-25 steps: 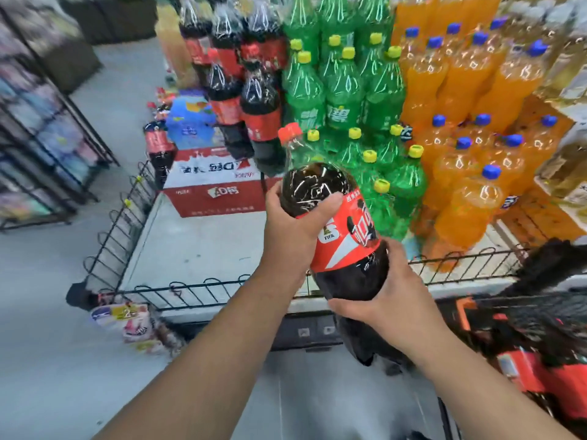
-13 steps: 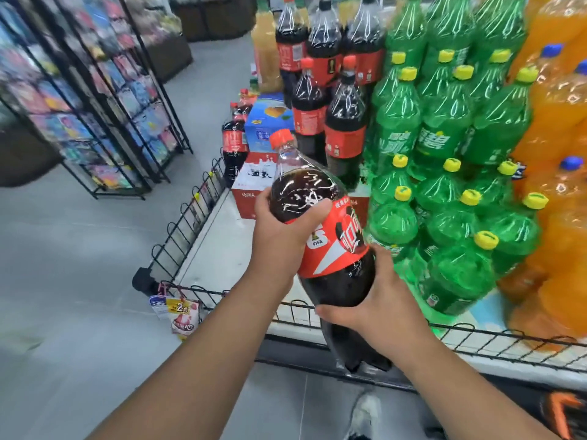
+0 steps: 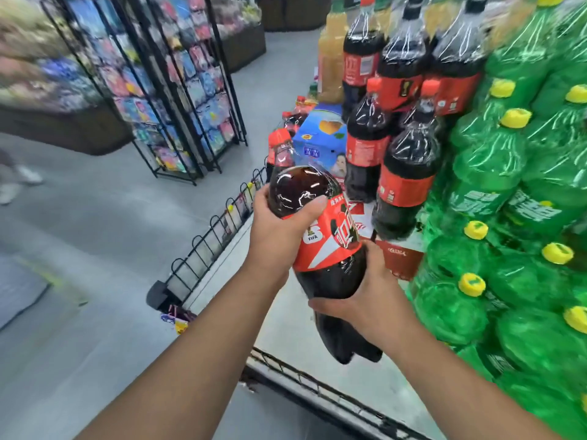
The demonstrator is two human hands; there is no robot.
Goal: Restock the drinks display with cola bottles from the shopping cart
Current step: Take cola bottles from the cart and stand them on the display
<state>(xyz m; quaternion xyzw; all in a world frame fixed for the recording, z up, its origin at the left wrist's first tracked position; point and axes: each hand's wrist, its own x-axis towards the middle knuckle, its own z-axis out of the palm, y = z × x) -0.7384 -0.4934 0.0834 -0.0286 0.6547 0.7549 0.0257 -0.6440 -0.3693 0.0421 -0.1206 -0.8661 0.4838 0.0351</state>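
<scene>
We hold a large cola bottle in both hands above the low display platform, its red cap tilted up and away from us. Our left hand wraps the bottle's shoulder, thumb lying along the top edge of the red label. Our right hand grips the lower body from the right. The bottle hangs clear of the platform, near the standing cola bottles, with green soda bottles stacked at right. A black wire rail edges the platform, and a merchandise rack stands across the aisle.
</scene>
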